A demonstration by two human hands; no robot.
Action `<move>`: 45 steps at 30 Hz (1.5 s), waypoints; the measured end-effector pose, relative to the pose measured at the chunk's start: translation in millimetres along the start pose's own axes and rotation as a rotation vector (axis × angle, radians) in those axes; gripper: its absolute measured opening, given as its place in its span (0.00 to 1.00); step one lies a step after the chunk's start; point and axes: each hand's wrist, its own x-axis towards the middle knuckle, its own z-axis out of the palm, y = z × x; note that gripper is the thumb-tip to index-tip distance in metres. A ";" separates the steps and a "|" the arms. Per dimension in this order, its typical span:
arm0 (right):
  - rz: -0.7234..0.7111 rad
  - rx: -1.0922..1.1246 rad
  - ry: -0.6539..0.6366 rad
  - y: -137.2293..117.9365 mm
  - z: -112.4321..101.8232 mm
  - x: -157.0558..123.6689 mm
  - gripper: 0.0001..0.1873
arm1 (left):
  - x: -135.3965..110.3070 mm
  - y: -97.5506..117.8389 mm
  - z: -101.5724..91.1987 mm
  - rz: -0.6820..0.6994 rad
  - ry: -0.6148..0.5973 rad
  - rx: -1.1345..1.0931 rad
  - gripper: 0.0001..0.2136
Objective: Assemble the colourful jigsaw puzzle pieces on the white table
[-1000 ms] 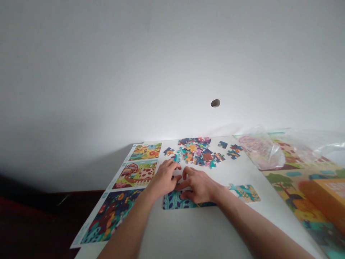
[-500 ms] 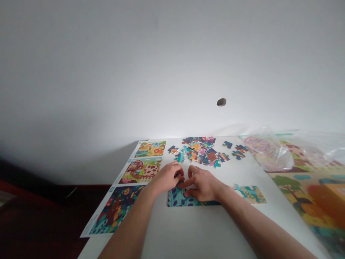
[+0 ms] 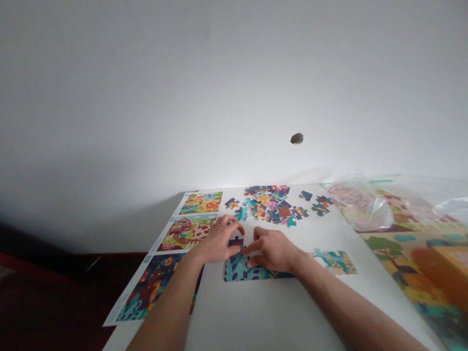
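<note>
Joined jigsaw pieces form a teal and dark-blue strip on the white table. A dark puzzle piece with a red patch sits at the strip's upper left corner. Around that piece my left hand is open, its thumb at the piece's lower edge and its fingers arched above the table. My right hand rests over the strip, index finger and thumb stretched apart against it, the other fingers partly curled. It covers the strip's middle. To the right of my right wrist lies another joined section in teal and orange.
Behind my hands is a heap of loose puzzle pieces, with a few strays to its right. Printed picture sheets line the left edge. A clear plastic bag and an orange box are at right. The wall stands behind.
My left hand's fingers have spread and lifted away, uncovering the dark piece with the red patch. My right hand stays on the strip. The view has shifted slightly.
</note>
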 end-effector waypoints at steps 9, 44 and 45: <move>0.146 -0.061 0.007 -0.5 -10.4 -4.9 0.21 | -0.2 -2.4 -0.5 -0.040 -0.042 0.047 0.20; 0.302 -0.194 0.067 13.9 -14.1 -5.8 0.14 | 61.8 78.9 24.3 0.014 0.536 -0.043 0.14; 0.395 -0.211 0.146 17.6 -15.9 -6.0 0.15 | 63.3 78.0 27.5 0.020 0.548 -0.023 0.15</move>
